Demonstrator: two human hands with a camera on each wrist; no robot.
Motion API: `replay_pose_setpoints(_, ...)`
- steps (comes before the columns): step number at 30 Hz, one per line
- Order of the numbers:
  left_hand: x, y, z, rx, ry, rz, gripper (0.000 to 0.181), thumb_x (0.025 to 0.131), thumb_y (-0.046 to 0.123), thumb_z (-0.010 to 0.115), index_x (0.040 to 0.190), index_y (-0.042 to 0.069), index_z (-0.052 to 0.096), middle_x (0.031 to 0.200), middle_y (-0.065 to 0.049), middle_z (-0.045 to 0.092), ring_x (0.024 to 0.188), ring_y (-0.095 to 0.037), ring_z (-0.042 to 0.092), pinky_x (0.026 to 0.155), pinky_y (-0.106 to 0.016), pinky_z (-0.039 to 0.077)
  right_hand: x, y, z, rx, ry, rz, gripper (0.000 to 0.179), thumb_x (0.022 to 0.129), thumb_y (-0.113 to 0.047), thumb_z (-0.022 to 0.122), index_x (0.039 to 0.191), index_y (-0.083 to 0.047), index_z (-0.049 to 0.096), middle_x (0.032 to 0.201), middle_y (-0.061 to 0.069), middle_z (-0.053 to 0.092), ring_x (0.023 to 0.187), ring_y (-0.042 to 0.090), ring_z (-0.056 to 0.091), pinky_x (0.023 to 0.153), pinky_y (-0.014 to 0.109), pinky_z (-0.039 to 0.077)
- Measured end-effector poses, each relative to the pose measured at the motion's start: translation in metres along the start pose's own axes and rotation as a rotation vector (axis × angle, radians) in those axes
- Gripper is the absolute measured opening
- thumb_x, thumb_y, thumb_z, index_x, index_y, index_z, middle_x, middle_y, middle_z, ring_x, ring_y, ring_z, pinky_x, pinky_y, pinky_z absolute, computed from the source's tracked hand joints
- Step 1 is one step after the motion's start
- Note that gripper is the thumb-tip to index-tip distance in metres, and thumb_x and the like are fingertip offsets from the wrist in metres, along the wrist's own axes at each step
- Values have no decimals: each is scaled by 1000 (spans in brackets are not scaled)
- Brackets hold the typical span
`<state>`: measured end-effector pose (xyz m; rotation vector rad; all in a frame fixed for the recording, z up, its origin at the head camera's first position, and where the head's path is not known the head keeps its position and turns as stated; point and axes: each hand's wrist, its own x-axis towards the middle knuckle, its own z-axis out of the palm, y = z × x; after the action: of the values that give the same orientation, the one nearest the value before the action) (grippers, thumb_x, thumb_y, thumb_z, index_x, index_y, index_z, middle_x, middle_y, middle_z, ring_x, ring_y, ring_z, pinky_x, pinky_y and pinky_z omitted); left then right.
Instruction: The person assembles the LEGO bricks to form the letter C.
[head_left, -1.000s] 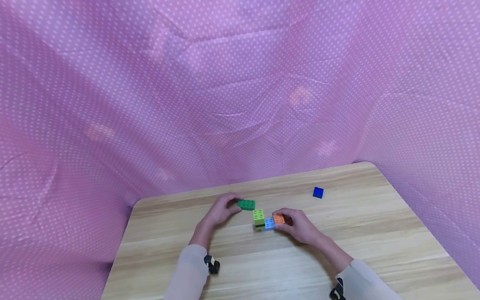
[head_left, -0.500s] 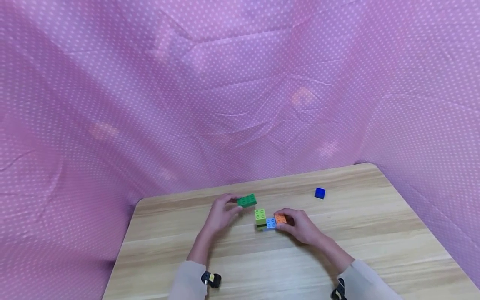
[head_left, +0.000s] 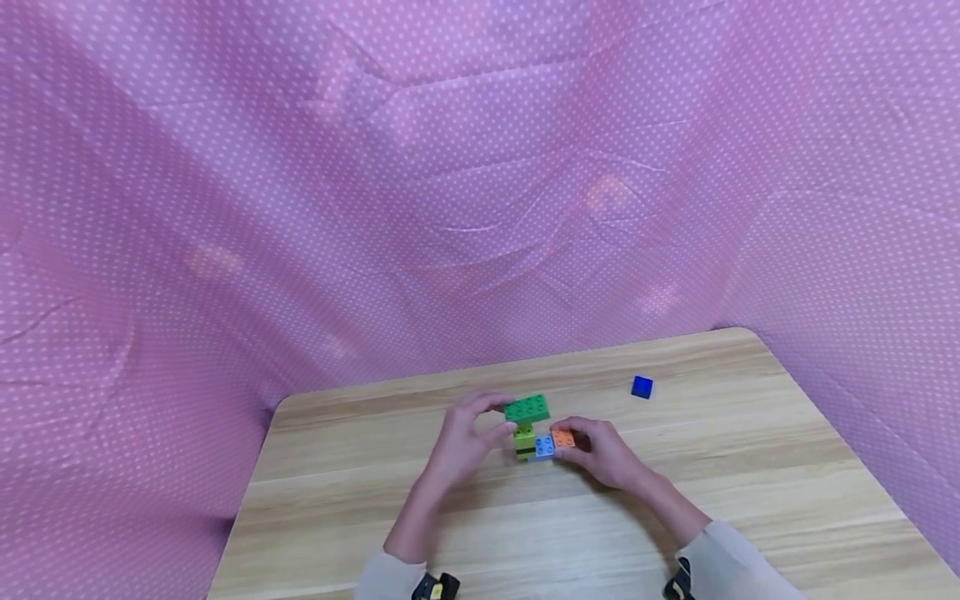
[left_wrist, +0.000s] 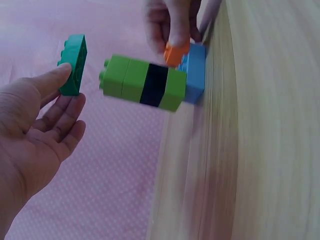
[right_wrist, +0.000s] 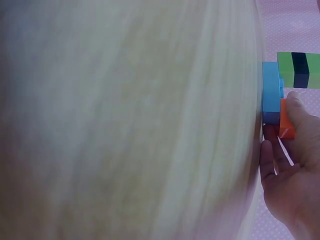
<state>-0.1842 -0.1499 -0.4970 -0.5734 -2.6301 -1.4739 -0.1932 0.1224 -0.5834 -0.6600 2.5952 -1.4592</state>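
My left hand pinches a dark green toy building brick between thumb and fingers. That brick is held above a lime stack with a black layer, and a gap separates them in the left wrist view. The stack stands upright on one end of a light blue brick lying on the table. An orange brick sits on the blue brick's other end, and my right hand pinches it. From above, the green brick partly hides the stack's studded top.
A small dark blue brick lies apart on the wooden table, towards the back right. Pink dotted cloth hangs behind the table and along its sides.
The left hand has lifted the green brick off the table and carried it right, over the lime stack. My right hand stays on the orange brick.
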Motion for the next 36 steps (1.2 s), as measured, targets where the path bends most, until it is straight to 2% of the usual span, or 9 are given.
replay_pose_setpoints(7, 0, 6, 14, 49, -49, 68, 38, 94, 17, 82, 131, 17, 73, 127, 3, 71, 119, -14, 65, 108, -44, 54, 0, 2, 0, -2, 1, -48, 31, 96, -18, 80, 126, -11, 73, 117, -2, 74, 100, 11, 68, 86, 26, 59)
replay_pose_setpoints(13, 1, 4, 20, 77, -65, 64, 39, 94, 15, 81, 132, 9, 72, 129, -2, 71, 120, -17, 65, 109, -45, 53, 0, 4, 1, 9, 0, -59, 32, 96, -18, 80, 127, -15, 73, 118, -5, 74, 101, 10, 68, 88, 28, 59)
replay_pose_setpoints(17, 1, 3, 22, 97, -73, 57, 39, 95, 16, 80, 133, 11, 72, 131, -1, 70, 121, -16, 65, 109, -43, 53, 0, 6, 1, 7, 4, -63, 32, 97, -21, 79, 128, -19, 72, 119, -6, 74, 103, 10, 67, 90, 29, 59)
replay_pose_setpoints(28, 2, 0, 27, 132, -78, 57, 39, 97, 21, 78, 135, 12, 70, 132, 1, 68, 125, -16, 63, 110, -39, 53, 0, 4, -1, 24, 0, -73, 32, 97, -19, 79, 129, -19, 72, 121, -2, 75, 103, 11, 68, 90, 29, 59)
replay_pose_setpoints(36, -2, -13, 38, 119, -25, 136, 38, 98, 22, 77, 134, 11, 70, 133, 1, 69, 127, -16, 63, 111, -36, 53, -1, 4, -2, 19, -5, -78, 31, 98, -18, 78, 128, -18, 72, 116, -3, 75, 97, 11, 67, 84, 26, 59)
